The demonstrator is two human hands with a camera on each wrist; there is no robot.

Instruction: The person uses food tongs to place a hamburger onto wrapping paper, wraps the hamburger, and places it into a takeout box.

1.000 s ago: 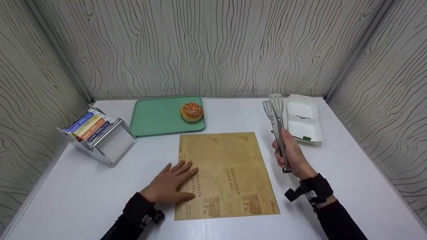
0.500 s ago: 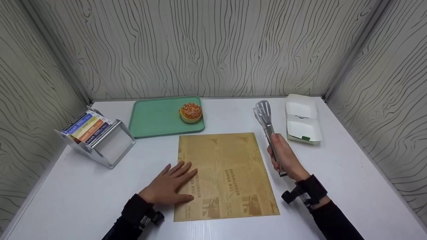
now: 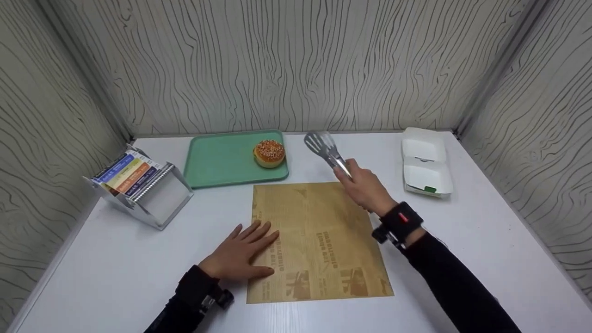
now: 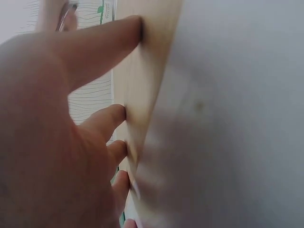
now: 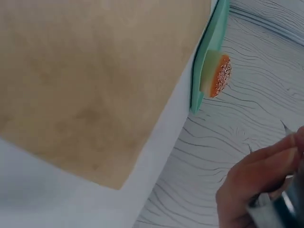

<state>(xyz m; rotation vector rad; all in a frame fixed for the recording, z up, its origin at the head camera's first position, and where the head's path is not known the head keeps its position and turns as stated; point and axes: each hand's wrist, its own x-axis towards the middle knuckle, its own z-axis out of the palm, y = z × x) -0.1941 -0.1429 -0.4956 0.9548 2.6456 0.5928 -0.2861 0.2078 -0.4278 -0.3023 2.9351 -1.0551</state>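
My left hand rests with spread, straight fingers on the left edge of a brown printed sheet of wrapping paper; the left wrist view shows its fingertips pressing on the sheet. My right hand grips metal serving tongs by the handles, held over the paper's upper right corner. The slotted tong heads point up and left, toward a sesame burger bun. That bun sits at the right end of a green tray. In the right wrist view the bun lies beyond the paper, left of my hand.
A white hinged takeaway box lies opened out at the back right of the white table. On the left stands a metal holder with colourful printed packets. Wood-grain patterned walls enclose the back and sides.
My right hand has carried the tongs left, from beside the takeaway box to above the paper's far right corner. The left hand stays where it was on the paper.
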